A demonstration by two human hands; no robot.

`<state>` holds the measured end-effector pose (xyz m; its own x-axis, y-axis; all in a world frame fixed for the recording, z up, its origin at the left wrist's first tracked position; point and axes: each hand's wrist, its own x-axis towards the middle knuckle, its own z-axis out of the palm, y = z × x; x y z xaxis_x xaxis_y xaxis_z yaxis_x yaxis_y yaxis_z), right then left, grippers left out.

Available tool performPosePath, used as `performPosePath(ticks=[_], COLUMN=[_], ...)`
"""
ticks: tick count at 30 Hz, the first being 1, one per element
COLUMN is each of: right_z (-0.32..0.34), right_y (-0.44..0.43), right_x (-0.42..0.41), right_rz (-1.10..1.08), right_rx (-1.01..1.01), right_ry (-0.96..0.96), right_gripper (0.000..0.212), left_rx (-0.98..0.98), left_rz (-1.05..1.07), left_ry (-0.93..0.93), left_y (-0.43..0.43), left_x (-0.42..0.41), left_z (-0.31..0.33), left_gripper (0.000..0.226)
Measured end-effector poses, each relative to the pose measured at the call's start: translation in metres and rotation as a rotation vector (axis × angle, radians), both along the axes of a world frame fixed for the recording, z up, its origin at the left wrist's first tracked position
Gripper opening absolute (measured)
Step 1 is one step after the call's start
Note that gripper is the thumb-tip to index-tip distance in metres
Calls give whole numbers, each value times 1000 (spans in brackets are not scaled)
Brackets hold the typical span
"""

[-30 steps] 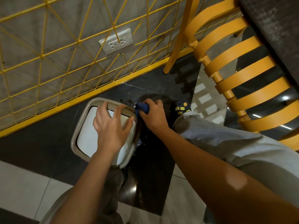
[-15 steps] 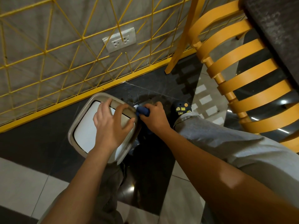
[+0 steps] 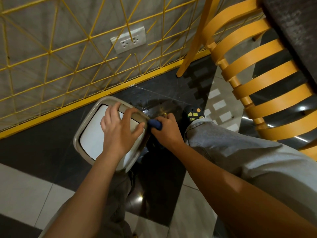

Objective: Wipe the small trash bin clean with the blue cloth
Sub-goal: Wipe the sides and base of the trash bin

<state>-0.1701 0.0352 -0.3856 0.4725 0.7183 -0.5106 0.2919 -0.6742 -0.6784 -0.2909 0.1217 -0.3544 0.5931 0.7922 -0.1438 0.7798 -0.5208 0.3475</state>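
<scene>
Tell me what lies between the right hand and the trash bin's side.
In the head view, the bunched blue cloth lies there: the right hand grips it and presses it against the right edge of the small trash bin. Nothing else shows between them.

Small beige trash bin [image 3: 82, 134] with a white swing lid sitting on dark floor tile at centre left of the frame, near the yellow baseboard, blue cloth [image 3: 155, 124] bunching against the bin's right rim, mostly hidden
</scene>
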Motion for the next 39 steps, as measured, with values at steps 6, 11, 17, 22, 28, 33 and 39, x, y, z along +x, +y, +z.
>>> performPosePath(ticks=[6, 11, 17, 22, 28, 33, 39], right_z=[2, 3, -6, -9, -5, 7, 19], right_y=[23, 6, -22, -31, -32, -22, -5], right_x=[10, 2, -6, -5, -5, -12, -27], right_rz=[59, -19, -104, -365, -509, -481, -242], right_rx=[-23, -2, -6, 59, 142, 203, 275], right_ry=[-99, 27, 242, 439, 666, 601, 334], right_gripper=[30, 29, 27, 24, 23, 23, 38], left_rx=[-11, -20, -50, -99, -205, -359, -174], left_rz=[4, 4, -85, -155, -177, -17, 197], left_ry=[19, 27, 55, 104, 107, -108, -54], left_y=[0, 0, 8, 11, 6, 3, 5], left_x=[1, 2, -1, -6, -14, -20, -17], left_z=[1, 2, 9, 21, 31, 36, 17], left_gripper=[39, 39, 41, 43, 45, 48, 52])
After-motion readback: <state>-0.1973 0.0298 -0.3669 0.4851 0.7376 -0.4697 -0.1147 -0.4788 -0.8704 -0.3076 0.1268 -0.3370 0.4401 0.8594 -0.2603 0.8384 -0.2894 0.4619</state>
